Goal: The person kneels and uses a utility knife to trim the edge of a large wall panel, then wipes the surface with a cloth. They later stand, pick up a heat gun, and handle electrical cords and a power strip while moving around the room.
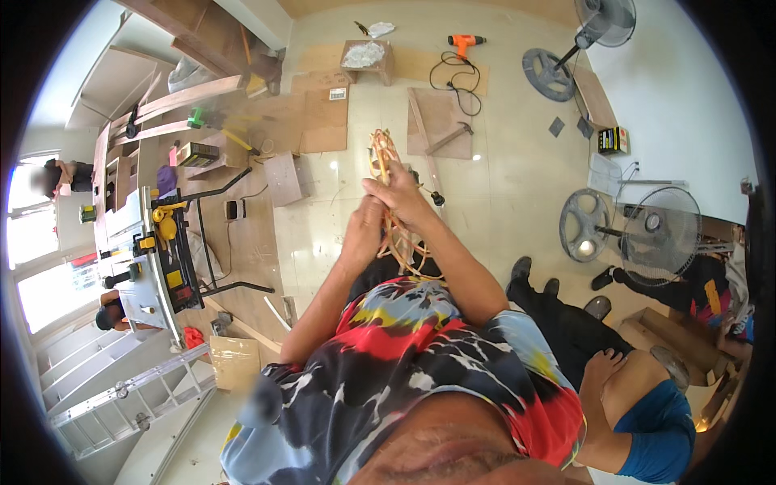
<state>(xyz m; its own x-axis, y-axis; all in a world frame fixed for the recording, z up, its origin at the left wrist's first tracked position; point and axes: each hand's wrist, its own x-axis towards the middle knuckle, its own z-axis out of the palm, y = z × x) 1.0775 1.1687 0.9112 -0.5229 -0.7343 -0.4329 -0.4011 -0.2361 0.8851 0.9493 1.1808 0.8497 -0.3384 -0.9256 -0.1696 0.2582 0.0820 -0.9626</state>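
Observation:
A bundle of looped orange-tan cord (381, 149) is gathered in front of my body, its loops showing above and below my hands. My right hand (402, 196) is closed around the bundle, thumb across it. Just below and to the left, my left hand (363, 232) is closed with fingers bent against the cord and the right hand's edge. Exactly what the left fingertips pinch is partly hidden. Lower loops of the cord hang over my dark trousers.
An orange heat gun (462, 44) with black cable and a hammer (449, 139) on a board lie ahead. A small wooden stool (386, 71) stands nearby. Fans (584, 225) are at right, a table saw (174, 267) and ladder (121, 396) at left. Another person (659, 420) sits close on my right.

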